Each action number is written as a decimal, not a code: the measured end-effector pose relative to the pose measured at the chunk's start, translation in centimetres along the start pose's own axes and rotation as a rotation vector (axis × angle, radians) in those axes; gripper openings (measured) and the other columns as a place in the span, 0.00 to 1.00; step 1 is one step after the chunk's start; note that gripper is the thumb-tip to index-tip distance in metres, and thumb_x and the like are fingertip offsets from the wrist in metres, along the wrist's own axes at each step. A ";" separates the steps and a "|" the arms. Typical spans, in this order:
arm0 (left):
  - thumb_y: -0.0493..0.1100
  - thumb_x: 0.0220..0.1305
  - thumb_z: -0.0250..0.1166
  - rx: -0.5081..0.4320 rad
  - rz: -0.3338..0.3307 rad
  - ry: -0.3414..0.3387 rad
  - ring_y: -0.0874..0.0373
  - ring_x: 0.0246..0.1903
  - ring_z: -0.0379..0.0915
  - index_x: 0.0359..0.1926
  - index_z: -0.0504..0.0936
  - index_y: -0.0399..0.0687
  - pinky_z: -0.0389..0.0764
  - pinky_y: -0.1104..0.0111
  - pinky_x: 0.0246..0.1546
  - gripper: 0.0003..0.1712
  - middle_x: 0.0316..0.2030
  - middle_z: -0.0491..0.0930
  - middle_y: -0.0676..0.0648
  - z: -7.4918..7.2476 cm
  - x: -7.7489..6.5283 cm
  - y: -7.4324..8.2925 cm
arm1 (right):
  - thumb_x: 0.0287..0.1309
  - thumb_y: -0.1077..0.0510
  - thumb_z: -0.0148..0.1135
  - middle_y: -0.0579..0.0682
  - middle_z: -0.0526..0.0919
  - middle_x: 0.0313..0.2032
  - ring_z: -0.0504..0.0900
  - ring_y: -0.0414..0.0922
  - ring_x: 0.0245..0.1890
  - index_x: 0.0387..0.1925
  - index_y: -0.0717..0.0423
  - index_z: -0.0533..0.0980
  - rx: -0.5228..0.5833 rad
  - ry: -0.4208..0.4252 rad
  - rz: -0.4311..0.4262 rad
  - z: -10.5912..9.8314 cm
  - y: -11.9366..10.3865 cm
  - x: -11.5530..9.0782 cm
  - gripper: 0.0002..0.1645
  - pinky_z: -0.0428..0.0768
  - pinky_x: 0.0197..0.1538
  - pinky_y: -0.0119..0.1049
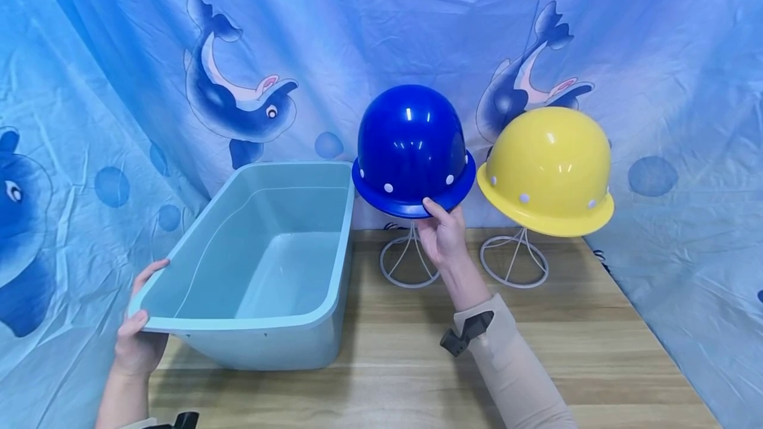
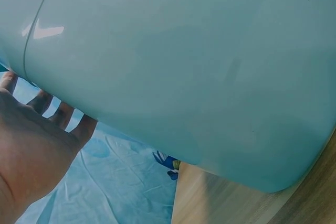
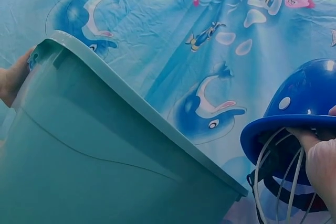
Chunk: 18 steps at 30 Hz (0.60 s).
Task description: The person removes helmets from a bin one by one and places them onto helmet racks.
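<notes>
A light teal plastic tub point(image 1: 286, 323) stands on the left of the table, and in the head view its inside is bare. My left hand point(image 1: 140, 343) grips its near left corner, thumb on the rim; the left wrist view shows the fingers point(image 2: 84, 129) against the tub's outer wall. In the middle, a blue hard hat point(image 1: 411, 138) sits over a white wire stand point(image 1: 390, 273). My right hand point(image 1: 444, 237) pinches the front of its brim, thumb on top and fingers beneath. In the right wrist view, a dark strap point(image 3: 289, 195) hangs under the hat among the wires.
To the right, a yellow hard hat point(image 1: 551, 171) rests tilted on a second wire stand point(image 1: 507, 280), close beside the blue one. A blue curtain point(image 1: 369, 32) printed with dolphins hangs behind the wood-grain table point(image 1: 411, 376). The table's right edge slants toward the near corner.
</notes>
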State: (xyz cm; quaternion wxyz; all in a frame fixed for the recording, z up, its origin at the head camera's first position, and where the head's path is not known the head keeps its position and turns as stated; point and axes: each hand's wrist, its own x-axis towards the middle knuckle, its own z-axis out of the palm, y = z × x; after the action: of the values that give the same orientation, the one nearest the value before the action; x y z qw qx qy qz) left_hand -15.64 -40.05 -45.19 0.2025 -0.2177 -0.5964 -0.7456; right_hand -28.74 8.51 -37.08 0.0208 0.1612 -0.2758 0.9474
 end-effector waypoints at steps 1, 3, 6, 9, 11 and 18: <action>0.37 0.55 0.46 -0.003 0.001 -0.001 0.60 0.50 0.75 0.79 0.63 0.45 0.75 0.70 0.45 0.46 0.60 0.75 0.48 0.0 0.0 0.0 | 0.72 0.77 0.39 0.50 0.65 0.73 0.62 0.55 0.79 0.79 0.43 0.53 0.002 -0.001 0.002 -0.1 0.0 0.0 0.42 0.83 0.64 0.41; 0.37 0.55 0.46 -0.003 -0.001 -0.001 0.60 0.50 0.75 0.79 0.63 0.45 0.76 0.69 0.45 0.46 0.59 0.75 0.48 0.0 0.0 0.0 | 0.72 0.77 0.39 0.50 0.64 0.74 0.61 0.55 0.80 0.80 0.42 0.52 0.000 -0.008 0.007 -0.3 0.0 -0.1 0.43 0.82 0.66 0.42; 0.37 0.55 0.46 -0.005 -0.006 0.004 0.61 0.50 0.75 0.79 0.63 0.45 0.75 0.69 0.44 0.46 0.59 0.75 0.49 -0.1 -0.1 0.0 | 0.73 0.77 0.39 0.50 0.62 0.75 0.62 0.55 0.80 0.81 0.41 0.50 -0.006 -0.006 0.012 -0.4 0.0 -0.2 0.44 0.81 0.67 0.41; 0.37 0.54 0.46 -0.004 -0.012 0.010 0.61 0.50 0.75 0.79 0.63 0.46 0.75 0.69 0.44 0.46 0.59 0.75 0.49 -0.1 -0.1 0.0 | 0.73 0.76 0.40 0.50 0.64 0.74 0.65 0.53 0.77 0.81 0.42 0.51 -0.010 0.011 0.012 -0.5 0.0 -0.3 0.44 0.82 0.66 0.40; 0.37 0.54 0.46 -0.004 -0.014 0.013 0.61 0.50 0.75 0.79 0.63 0.46 0.75 0.69 0.44 0.46 0.59 0.75 0.49 0.0 -0.1 0.1 | 0.73 0.76 0.41 0.50 0.65 0.73 0.68 0.52 0.75 0.81 0.42 0.52 -0.006 0.028 0.010 -0.4 0.1 -0.4 0.44 0.83 0.64 0.39; 0.37 0.55 0.46 0.001 -0.030 0.011 0.61 0.51 0.74 0.79 0.64 0.48 0.75 0.70 0.45 0.45 0.60 0.75 0.50 0.0 -0.2 0.4 | 0.72 0.77 0.40 0.50 0.70 0.68 0.79 0.46 0.64 0.78 0.48 0.57 -0.004 0.081 -0.007 -0.2 0.3 -0.8 0.39 0.85 0.61 0.38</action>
State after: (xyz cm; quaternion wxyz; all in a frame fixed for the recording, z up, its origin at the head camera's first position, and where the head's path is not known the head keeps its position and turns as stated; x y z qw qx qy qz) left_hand -15.27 -40.10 -44.96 0.1946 -0.2045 -0.5989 -0.7494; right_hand -28.13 8.46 -37.64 0.0356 0.1237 -0.2763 0.9524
